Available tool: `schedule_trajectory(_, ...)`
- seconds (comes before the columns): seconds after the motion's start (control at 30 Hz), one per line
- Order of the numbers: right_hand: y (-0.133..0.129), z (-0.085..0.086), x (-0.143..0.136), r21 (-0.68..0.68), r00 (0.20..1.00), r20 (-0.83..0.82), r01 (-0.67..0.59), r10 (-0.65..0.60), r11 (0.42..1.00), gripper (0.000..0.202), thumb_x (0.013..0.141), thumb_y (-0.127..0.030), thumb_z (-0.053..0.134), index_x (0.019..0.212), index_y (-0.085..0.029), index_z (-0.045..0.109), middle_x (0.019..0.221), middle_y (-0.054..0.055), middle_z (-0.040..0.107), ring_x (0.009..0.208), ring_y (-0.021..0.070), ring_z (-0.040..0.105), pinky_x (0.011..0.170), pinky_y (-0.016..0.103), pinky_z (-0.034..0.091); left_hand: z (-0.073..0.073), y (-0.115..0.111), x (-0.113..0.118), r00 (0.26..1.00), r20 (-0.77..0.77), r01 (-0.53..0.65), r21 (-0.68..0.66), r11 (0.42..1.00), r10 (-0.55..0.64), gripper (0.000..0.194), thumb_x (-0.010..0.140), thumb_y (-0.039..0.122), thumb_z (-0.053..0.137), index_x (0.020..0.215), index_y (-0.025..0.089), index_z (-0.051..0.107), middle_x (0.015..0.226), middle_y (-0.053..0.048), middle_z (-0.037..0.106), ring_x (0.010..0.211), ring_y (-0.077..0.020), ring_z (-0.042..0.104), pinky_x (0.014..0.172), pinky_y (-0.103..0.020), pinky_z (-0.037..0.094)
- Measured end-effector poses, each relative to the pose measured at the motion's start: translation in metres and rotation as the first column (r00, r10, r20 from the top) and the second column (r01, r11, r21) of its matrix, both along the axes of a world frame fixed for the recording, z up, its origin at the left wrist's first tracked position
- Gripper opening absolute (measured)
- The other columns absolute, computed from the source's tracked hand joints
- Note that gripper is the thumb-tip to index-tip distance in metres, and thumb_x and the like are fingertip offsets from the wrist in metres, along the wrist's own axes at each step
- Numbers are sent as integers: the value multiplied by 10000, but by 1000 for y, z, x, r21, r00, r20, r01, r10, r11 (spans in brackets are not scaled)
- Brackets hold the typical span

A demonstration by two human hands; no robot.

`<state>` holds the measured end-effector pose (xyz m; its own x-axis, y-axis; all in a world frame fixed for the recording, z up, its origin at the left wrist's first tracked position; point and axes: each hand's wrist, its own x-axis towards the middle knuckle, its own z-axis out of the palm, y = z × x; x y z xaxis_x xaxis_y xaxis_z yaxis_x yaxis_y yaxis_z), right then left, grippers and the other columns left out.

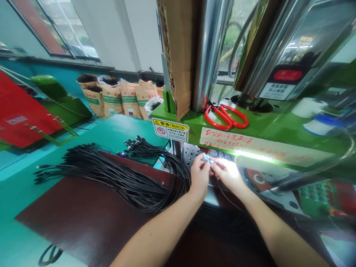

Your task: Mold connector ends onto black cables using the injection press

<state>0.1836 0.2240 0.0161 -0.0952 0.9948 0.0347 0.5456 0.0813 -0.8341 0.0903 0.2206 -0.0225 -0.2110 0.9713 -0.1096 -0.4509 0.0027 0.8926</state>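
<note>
Both hands meet under the green machine's head. My left hand (200, 176) is closed, with thumb and fingertips pinching a small silvery metal connector (206, 157). Beside it, my right hand (228, 173) pinches the same piece at its other end, where a thin black cable (224, 193) seems to join; the fingers partly hide that spot. The cable droops below the right hand in a curve. Left of my left hand lies a large bundle of black cables (125, 178), with connector ends spread out. A smaller bunch of cable ends (141, 146) lies behind it.
Red-handled scissors (226, 116) lie on the green machine ledge (178, 115), with metal columns (210, 55) rising behind. A perforated metal plate (190, 152) sits beyond my hands. Brown board (83, 218) covers part of the teal table (16, 207). Paper sacks (111, 96) stand by the wall.
</note>
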Motion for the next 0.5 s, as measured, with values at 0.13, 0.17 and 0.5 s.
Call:
schedule_trajectory(0.13,1,-4,1,34,999,39,-24,22,999,317,741,-291,464,959,-188,668,730,30,640,485,134,503,501,271,457,-1,0,0,1000,20,2,-2,1000,-2,331,675,201,561,1003,181,525,665,24,532,528,-78,512,500,-204,448)
schedule_trajectory(0.17,2,-5,1,43,998,50,-31,29,999,316,741,-287,460,957,-193,670,719,29,636,503,142,514,505,272,457,-1,-1,-1,1000,16,2,1,1000,-2,330,673,203,564,1001,182,526,666,24,533,529,-77,512,500,-200,444)
schedule_trajectory(0.5,0,-6,0,-19,997,80,4,-3,1000,331,776,-281,446,1011,-179,655,830,36,662,464,125,501,534,284,465,3,-3,-2,1000,17,14,-36,999,-14,409,643,250,601,1036,177,514,692,20,532,561,-87,524,537,-225,454)
